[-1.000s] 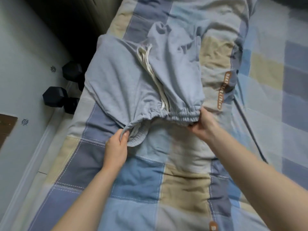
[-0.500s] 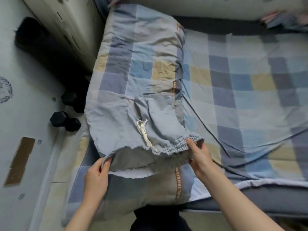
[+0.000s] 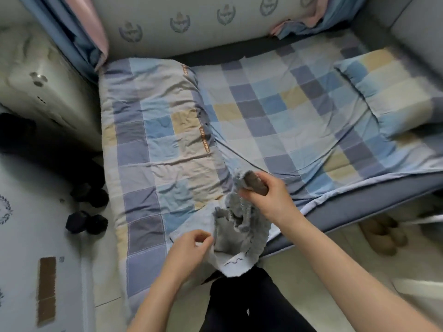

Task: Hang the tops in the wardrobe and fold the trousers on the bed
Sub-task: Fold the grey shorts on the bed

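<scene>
We see the grey-blue trousers [image 3: 242, 226] bunched up at lower centre of the frame, lifted over the near edge of the bed [image 3: 359, 207]. Our right hand [image 3: 268, 200] grips the gathered waistband, fingers curled round it, just above the bundle. Our left hand [image 3: 189, 248] pinches a loose fold of the same cloth lower down and to the left. The checked quilt [image 3: 155, 140] lies on the left half of the bed, a matching pillow [image 3: 393, 97] at upper right. Dark dumbbells [image 3: 86, 221] sit on the floor at left.
</scene>
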Demonstrator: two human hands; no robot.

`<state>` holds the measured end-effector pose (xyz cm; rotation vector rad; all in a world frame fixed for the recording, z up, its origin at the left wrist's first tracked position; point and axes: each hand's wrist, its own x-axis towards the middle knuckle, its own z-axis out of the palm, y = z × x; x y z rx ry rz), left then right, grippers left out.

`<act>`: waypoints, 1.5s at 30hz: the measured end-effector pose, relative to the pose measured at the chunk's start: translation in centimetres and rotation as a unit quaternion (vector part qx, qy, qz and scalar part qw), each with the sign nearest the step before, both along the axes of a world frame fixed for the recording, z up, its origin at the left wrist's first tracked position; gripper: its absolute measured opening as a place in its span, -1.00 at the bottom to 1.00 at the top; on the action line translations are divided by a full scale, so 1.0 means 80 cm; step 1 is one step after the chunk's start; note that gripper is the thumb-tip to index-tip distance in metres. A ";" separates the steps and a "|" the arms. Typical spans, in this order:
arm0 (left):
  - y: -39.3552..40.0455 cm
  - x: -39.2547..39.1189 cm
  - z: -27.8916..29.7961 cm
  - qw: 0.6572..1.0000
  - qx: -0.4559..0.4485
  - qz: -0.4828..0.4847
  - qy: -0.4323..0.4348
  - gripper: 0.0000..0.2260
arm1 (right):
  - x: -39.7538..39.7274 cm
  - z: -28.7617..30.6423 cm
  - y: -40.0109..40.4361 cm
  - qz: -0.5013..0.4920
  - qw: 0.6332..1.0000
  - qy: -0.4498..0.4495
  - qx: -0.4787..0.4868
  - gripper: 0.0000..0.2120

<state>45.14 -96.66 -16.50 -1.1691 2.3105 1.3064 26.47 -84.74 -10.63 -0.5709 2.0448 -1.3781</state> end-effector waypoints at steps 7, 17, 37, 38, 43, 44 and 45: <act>0.031 -0.102 0.145 0.948 0.093 -0.009 0.304 -0.81 | 0.007 0.046 0.071 0.114 0.980 0.157 0.053 -0.76; 0.151 -0.168 0.164 0.942 -0.099 -0.174 0.270 -0.84 | -0.027 0.096 0.208 -0.032 0.992 0.116 0.024 -0.57; 0.358 -0.301 0.265 0.902 -0.046 -0.045 0.427 -0.77 | -0.139 0.007 0.442 0.031 0.950 0.295 0.099 -0.56; 0.353 -0.303 0.269 0.901 -0.044 -0.052 0.429 -0.79 | -0.152 -0.005 0.448 0.073 0.945 0.288 0.134 -0.53; 0.305 -0.327 0.261 0.908 -0.095 -0.058 0.404 -0.75 | -0.198 -0.036 0.475 0.238 0.879 0.227 0.346 -0.66; 0.289 -0.334 0.256 0.907 -0.105 -0.048 0.405 -0.75 | -0.207 -0.042 0.477 0.264 0.850 0.246 0.383 -0.68; 0.275 -0.341 0.250 0.906 -0.112 -0.040 0.405 -0.75 | -0.215 -0.046 0.482 0.287 0.819 0.267 0.419 -0.71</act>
